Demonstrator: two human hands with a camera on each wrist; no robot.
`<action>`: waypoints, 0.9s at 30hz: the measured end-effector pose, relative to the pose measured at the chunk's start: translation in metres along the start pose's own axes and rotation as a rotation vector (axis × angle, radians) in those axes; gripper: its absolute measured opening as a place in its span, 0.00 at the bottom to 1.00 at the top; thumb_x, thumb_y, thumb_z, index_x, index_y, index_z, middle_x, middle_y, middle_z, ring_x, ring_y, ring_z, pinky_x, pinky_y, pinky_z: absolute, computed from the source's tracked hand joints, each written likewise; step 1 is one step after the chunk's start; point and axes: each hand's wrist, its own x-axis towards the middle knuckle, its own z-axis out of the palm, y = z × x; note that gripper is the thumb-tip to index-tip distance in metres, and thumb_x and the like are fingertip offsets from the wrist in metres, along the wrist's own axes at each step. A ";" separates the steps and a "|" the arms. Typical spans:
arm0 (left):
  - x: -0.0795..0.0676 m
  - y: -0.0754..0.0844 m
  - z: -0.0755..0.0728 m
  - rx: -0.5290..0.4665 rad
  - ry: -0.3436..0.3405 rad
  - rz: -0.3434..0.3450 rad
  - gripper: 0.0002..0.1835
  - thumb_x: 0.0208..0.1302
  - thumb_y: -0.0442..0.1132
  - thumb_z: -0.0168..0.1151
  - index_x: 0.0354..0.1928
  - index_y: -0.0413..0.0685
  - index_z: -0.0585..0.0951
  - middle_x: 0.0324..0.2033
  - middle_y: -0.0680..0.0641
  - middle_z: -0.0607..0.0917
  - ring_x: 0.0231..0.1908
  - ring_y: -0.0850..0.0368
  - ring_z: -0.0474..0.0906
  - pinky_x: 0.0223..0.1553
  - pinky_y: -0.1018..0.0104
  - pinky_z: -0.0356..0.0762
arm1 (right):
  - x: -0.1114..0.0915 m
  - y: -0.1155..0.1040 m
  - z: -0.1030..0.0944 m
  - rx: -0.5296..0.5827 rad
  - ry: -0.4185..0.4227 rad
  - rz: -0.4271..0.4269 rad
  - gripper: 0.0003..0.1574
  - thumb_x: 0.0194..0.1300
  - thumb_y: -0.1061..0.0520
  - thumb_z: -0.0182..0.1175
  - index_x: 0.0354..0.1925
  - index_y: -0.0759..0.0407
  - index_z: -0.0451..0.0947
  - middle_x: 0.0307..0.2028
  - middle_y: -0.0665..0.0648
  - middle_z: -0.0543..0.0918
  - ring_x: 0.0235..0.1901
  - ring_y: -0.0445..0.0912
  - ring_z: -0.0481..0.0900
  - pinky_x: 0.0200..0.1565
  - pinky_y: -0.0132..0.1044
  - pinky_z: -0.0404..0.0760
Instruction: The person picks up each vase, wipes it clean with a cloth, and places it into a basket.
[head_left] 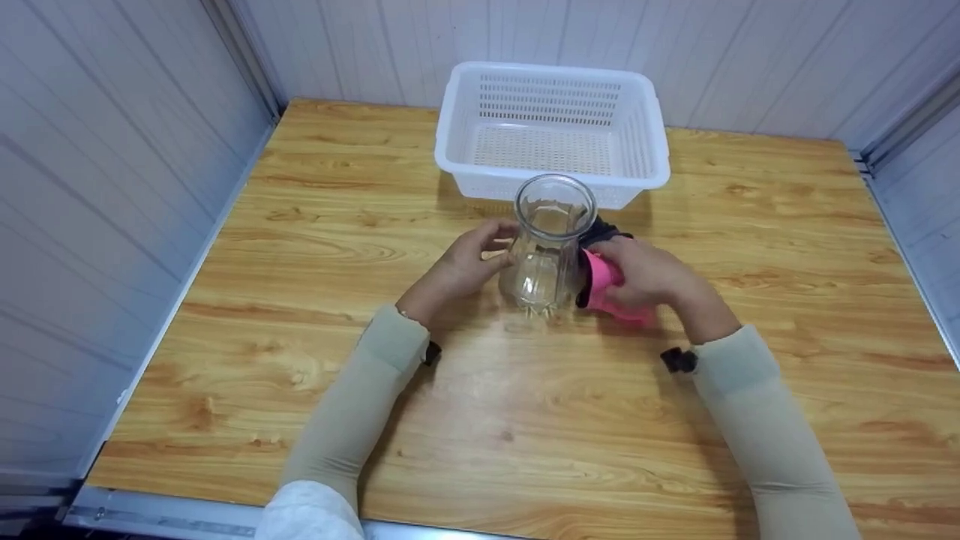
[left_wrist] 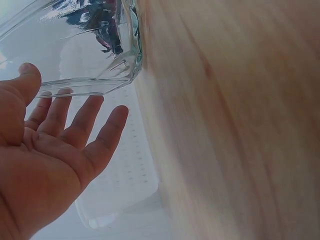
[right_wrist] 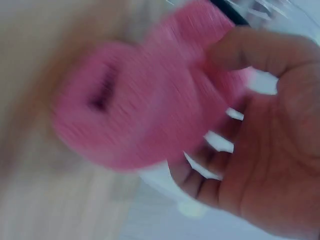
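A clear glass vase (head_left: 541,274) with a wide round rim stands upright on the table. My left hand (head_left: 474,259) is at its left side, thumb and fingers spread around the glass; in the left wrist view the fingers (left_wrist: 112,127) look fairly straight, their tips at the edge of the vase (left_wrist: 90,85). On the vase's right, my right hand (head_left: 637,270) grips a soft pink cloth item (head_left: 604,281) with black edging. Seen from the right wrist, the pink cloth item (right_wrist: 150,110) is bunched, with a dark opening, and pinched between thumb and fingers. Its exact kind cannot be told.
A white perforated plastic basket (head_left: 660,161) stands just behind the vase, near the back wall. Black fabric (head_left: 604,231) shows between the vase and my right hand. Pale panel walls border the wood-grain table (head_left: 480,442) at the back and both sides.
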 end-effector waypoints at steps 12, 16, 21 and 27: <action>-0.003 0.002 0.001 0.061 -0.014 0.030 0.27 0.65 0.39 0.60 0.65 0.57 0.65 0.64 0.52 0.72 0.63 0.49 0.70 0.61 0.50 0.74 | 0.046 0.017 -0.030 -0.030 0.642 -0.070 0.17 0.61 0.50 0.58 0.44 0.58 0.80 0.42 0.62 0.81 0.41 0.60 0.73 0.44 0.54 0.72; -0.003 0.004 0.007 0.030 0.022 0.008 0.42 0.50 0.39 0.71 0.67 0.57 0.62 0.65 0.51 0.69 0.64 0.47 0.68 0.61 0.50 0.74 | 0.063 0.025 -0.030 -0.077 0.582 0.025 0.20 0.64 0.45 0.54 0.50 0.52 0.78 0.47 0.62 0.79 0.43 0.61 0.70 0.44 0.56 0.71; 0.002 0.006 0.020 0.060 0.044 -0.018 0.55 0.37 0.46 0.81 0.68 0.61 0.59 0.63 0.53 0.69 0.64 0.51 0.66 0.63 0.53 0.72 | 0.080 0.034 -0.022 -0.109 0.454 0.088 0.23 0.70 0.43 0.45 0.54 0.50 0.76 0.49 0.62 0.76 0.46 0.61 0.69 0.46 0.57 0.68; 0.005 0.005 0.027 0.068 0.094 -0.006 0.56 0.31 0.48 0.83 0.66 0.62 0.60 0.57 0.56 0.71 0.57 0.54 0.71 0.60 0.52 0.75 | 0.089 0.037 -0.018 -0.126 0.442 0.105 0.26 0.71 0.41 0.43 0.54 0.52 0.77 0.46 0.62 0.75 0.45 0.60 0.69 0.45 0.56 0.67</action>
